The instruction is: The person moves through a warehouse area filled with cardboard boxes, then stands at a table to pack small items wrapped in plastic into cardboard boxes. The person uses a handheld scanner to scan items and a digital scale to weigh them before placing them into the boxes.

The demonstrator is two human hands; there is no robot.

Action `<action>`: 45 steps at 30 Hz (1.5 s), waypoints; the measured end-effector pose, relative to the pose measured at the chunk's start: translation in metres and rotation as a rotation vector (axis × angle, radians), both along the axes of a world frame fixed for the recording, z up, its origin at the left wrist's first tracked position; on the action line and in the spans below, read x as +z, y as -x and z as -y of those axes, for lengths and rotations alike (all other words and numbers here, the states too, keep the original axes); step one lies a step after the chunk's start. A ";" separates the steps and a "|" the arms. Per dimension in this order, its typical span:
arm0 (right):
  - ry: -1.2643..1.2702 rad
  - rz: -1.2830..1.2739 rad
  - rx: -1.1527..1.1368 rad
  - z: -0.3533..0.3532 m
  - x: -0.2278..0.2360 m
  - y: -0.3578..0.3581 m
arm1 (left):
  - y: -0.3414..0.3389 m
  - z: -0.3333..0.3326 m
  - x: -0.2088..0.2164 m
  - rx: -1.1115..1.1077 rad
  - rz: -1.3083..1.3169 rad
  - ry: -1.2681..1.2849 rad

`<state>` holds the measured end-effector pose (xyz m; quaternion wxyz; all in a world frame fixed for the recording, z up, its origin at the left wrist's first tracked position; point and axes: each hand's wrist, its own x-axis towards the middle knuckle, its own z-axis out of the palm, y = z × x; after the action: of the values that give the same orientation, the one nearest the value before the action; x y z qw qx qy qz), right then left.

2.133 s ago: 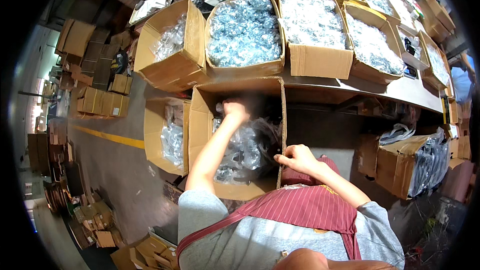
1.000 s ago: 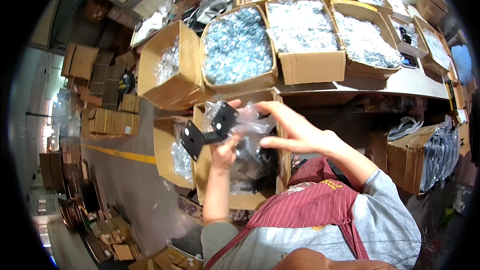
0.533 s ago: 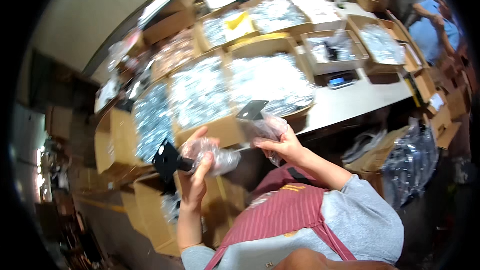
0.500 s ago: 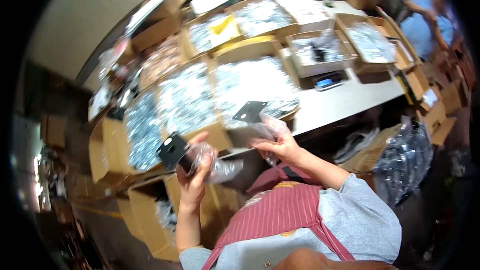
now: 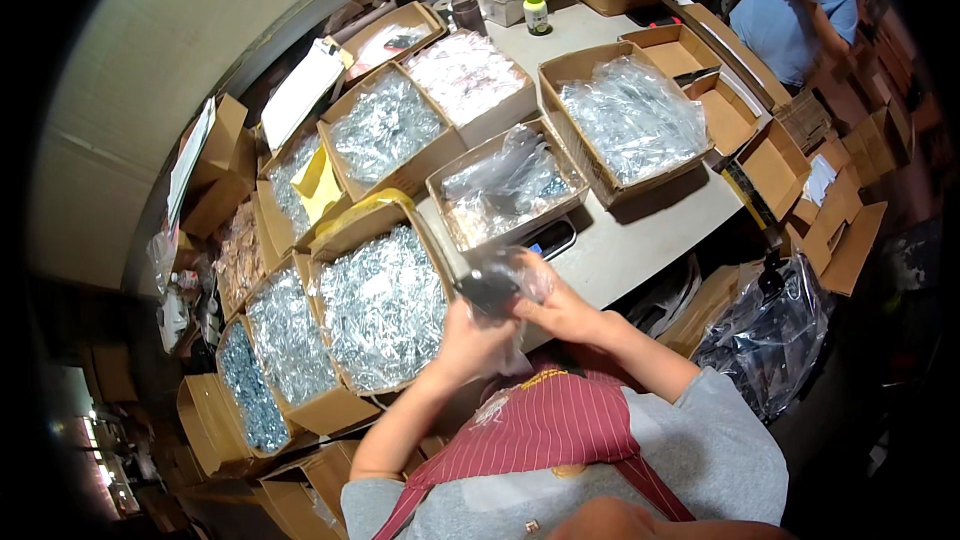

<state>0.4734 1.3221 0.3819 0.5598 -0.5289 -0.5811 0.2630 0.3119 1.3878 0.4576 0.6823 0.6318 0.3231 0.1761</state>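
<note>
In front of my chest, both hands are brought together around black flat metal brackets (image 5: 487,285), blurred by motion. Clear plastic bags (image 5: 537,275) wrap the pieces and hang loosely between the hands. My left hand (image 5: 475,342) is closed on the black bracket from the left. Closed from the right, my right hand (image 5: 562,308) grips a bagged bracket with the fingers partly hidden by plastic. Whether the two brackets touch I cannot tell. Just beyond the hands stands a box (image 5: 572,202) with small bags and dark plastic in it.
Cardboard boxes of small bagged metal parts (image 5: 385,305) stand along the left of the white table (image 5: 640,240). Another box (image 5: 625,120) of bags lies beyond. A green bottle (image 5: 537,15) stands at the back. Far right are a clear plastic sack (image 5: 770,340) and a person (image 5: 785,20) in blue.
My hands, apart half a second ago with a black bracket in each, have come together. The left hand moved right. My view has turned toward the right of the table.
</note>
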 end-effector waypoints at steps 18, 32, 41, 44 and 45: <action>0.360 -0.610 -0.675 0.019 -0.091 -0.077 | -0.227 -0.162 -0.128 -0.425 -1.006 -1.265; 0.332 -0.521 -0.608 -0.019 -0.112 -0.094 | -0.216 -0.162 -0.095 -0.313 -0.893 -1.082; 0.651 -1.109 -0.214 -0.052 -0.067 -0.131 | -0.204 -0.170 -0.094 -0.280 -0.969 -0.983; 0.510 -1.225 -0.189 -0.064 -0.076 -0.131 | -0.205 -0.176 -0.091 -0.305 -1.016 -0.978; 0.506 -1.289 -0.133 -0.062 -0.075 -0.133 | -0.202 -0.180 -0.086 -0.362 -1.039 -0.926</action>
<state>0.6061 1.3842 0.3068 0.6677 -0.4159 -0.0201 0.6170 0.5137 1.5674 0.3719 0.1210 0.9020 0.3885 -0.1442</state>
